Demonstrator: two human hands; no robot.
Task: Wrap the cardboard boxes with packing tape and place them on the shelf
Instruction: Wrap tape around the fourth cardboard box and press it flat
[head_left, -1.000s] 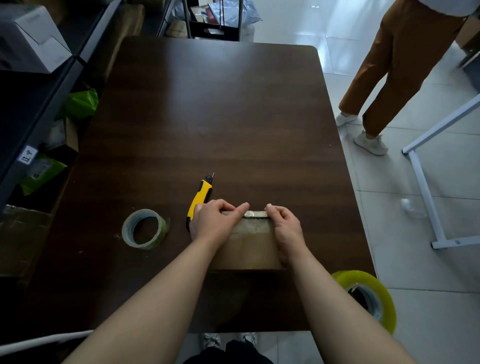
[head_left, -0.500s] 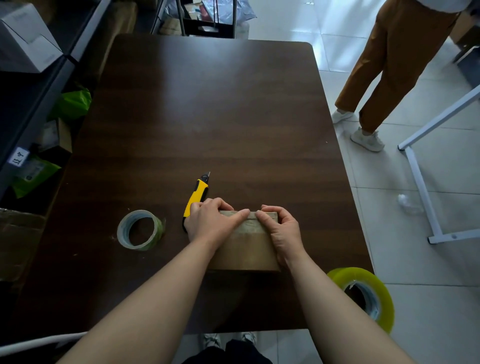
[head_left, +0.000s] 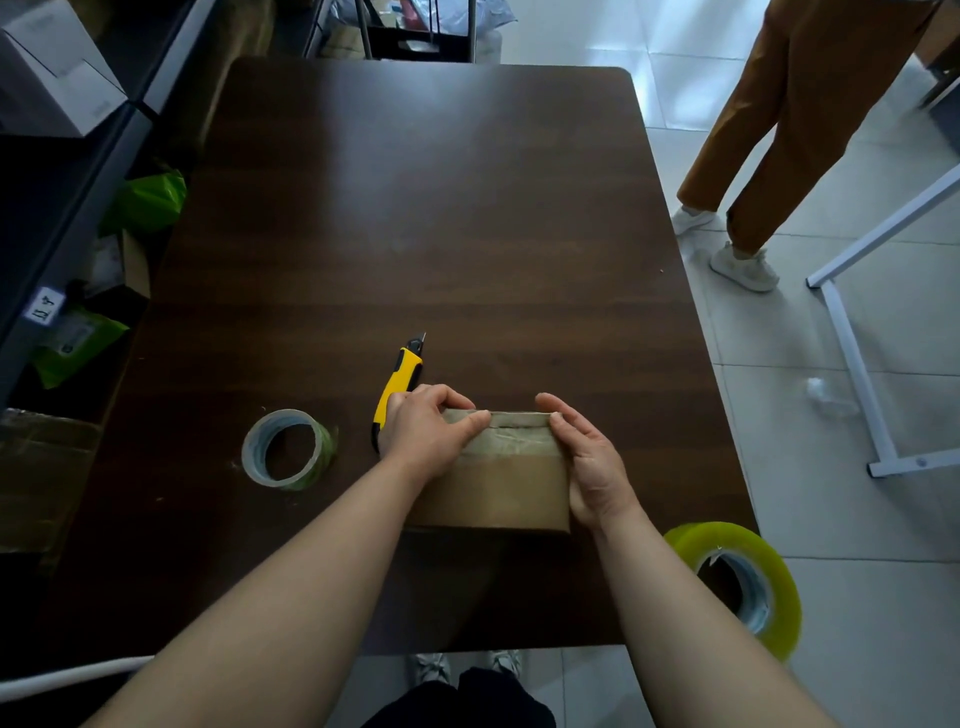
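Brown cardboard box, far end taped, lies on dark wooden table. Left hand grips its far-left corner, thumb pressing tape down; right hand, fingers straight, braces the side, likely steadying.

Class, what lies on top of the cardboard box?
Clear tape covers the far half of the cardboard box. The left hand grips its far left corner, the right hand presses its right edge; what they cover is hidden.
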